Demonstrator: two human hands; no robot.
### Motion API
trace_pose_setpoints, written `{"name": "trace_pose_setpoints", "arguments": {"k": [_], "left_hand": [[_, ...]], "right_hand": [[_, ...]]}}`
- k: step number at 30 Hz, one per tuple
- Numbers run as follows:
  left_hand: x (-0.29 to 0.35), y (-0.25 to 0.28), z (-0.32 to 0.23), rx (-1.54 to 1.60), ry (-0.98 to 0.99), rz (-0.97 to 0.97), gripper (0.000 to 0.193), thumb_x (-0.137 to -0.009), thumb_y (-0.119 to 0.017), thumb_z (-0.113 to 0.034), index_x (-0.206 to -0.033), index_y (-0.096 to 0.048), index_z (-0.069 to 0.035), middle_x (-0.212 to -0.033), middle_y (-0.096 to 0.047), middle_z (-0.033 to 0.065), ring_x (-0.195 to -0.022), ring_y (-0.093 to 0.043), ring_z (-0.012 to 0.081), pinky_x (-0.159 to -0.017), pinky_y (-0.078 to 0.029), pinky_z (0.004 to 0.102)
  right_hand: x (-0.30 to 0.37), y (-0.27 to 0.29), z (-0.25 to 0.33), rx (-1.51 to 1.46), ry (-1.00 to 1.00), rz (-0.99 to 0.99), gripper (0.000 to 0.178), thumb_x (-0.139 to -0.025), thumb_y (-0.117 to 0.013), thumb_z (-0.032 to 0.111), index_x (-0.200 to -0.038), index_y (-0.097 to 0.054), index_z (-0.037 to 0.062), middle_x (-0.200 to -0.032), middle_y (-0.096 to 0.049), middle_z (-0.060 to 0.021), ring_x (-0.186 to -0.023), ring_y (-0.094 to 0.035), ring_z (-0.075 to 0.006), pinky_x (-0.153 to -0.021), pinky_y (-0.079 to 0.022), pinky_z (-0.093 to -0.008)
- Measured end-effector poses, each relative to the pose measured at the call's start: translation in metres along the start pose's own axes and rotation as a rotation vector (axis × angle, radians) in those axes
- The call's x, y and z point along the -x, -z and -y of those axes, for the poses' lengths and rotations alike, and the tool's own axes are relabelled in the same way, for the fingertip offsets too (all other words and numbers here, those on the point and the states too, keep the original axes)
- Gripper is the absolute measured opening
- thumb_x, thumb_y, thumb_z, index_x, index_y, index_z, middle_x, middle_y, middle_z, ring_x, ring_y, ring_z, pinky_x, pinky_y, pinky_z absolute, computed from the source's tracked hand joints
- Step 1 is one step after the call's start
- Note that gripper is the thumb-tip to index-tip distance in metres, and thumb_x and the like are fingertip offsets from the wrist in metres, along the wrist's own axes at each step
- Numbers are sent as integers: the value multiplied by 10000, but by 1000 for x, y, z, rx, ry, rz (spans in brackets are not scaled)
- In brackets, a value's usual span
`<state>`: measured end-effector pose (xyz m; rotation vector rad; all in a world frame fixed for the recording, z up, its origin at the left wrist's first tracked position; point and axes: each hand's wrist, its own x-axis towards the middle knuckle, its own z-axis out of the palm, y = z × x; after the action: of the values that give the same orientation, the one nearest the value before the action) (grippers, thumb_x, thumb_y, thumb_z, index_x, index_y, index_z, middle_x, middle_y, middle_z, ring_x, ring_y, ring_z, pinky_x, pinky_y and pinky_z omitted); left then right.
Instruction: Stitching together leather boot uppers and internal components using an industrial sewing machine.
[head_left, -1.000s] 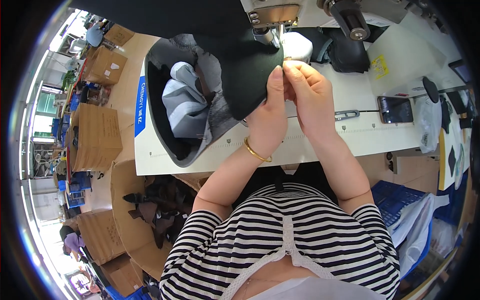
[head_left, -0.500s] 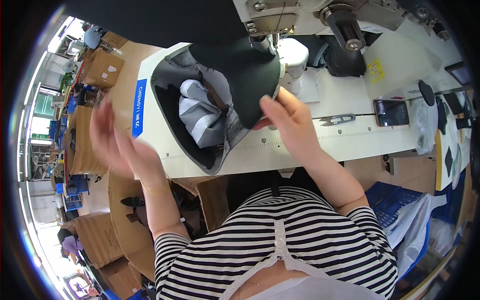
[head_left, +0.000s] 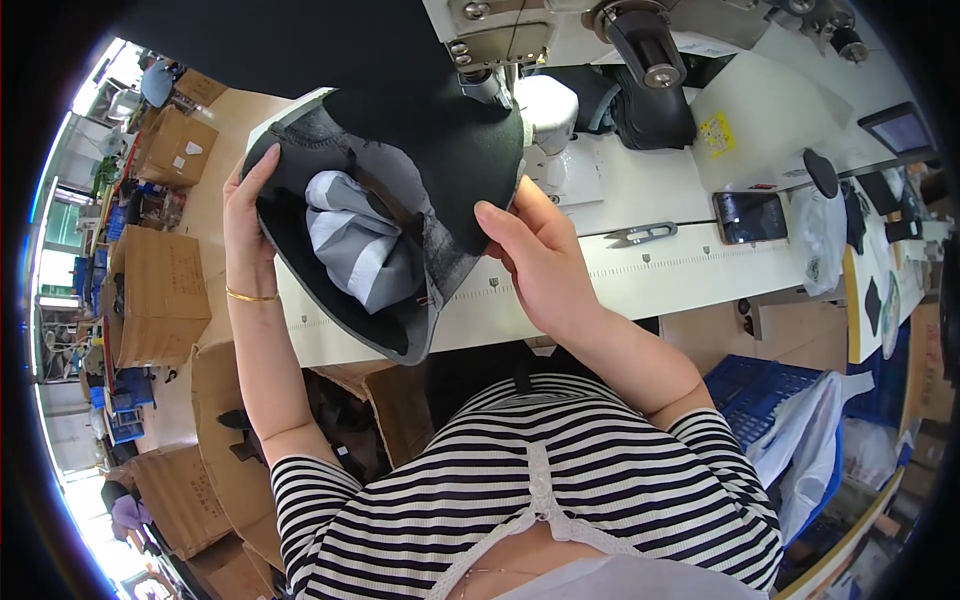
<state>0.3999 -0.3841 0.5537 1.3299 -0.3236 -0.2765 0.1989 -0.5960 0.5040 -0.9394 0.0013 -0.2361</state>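
Observation:
A black, bag-like sewn fabric piece [head_left: 455,165] lies under the needle end of a sewing machine [head_left: 500,85], its wide opening facing me. Grey lining and a bunched grey-and-silver cloth [head_left: 362,245] show inside it. My left hand [head_left: 247,215] grips the left rim, thumb on the inner side and fingers behind. At the right edge, just below the machine's needle area, my right hand [head_left: 535,250] pinches the black fabric between thumb and fingers; some fingertips are hidden under it.
Thread snips [head_left: 642,235] and a phone [head_left: 750,218] lie on the white table [head_left: 600,275] to the right. Black pieces [head_left: 650,115] are stacked behind the machine. A blue crate [head_left: 765,395] stands at lower right, cardboard boxes [head_left: 160,295] at left.
My left hand, blurred and off the fabric before, has come onto the left rim and closed on it. My right hand keeps its pinch. The whole view has shifted slightly.

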Motion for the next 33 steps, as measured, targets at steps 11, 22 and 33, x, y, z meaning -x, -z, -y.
{"name": "trace_pose_setpoints", "arguments": {"k": [11,22,33], "left_hand": [[21,-11,2,-14,-47,-152,233,-863,-618,-103,-1053,-609,32,-984,-660,117,-843,-648,189,-764,-529,291],[44,-27,4,15,-142,-235,216,-868,-598,-69,-1054,-603,42,-1000,-648,110,-877,-634,189,-799,-511,293],[60,-41,5,50,-194,-317,244,-883,-568,-68,-1081,-584,74,-1043,-634,131,-915,-632,205,-831,-510,306]], "right_hand": [[-9,10,6,-11,-14,1,320,-961,-479,166,-1238,-491,7,-1122,-585,-41,-977,-557,-86,-857,-455,-263],[-5,7,6,132,97,-5,352,-973,-452,141,-1284,-456,-24,-1177,-569,-54,-1054,-515,-80,-939,-386,-236],[-8,14,11,185,25,-37,298,-980,-444,164,-1212,-501,-13,-1094,-594,-31,-977,-533,-60,-865,-419,-218]]}}
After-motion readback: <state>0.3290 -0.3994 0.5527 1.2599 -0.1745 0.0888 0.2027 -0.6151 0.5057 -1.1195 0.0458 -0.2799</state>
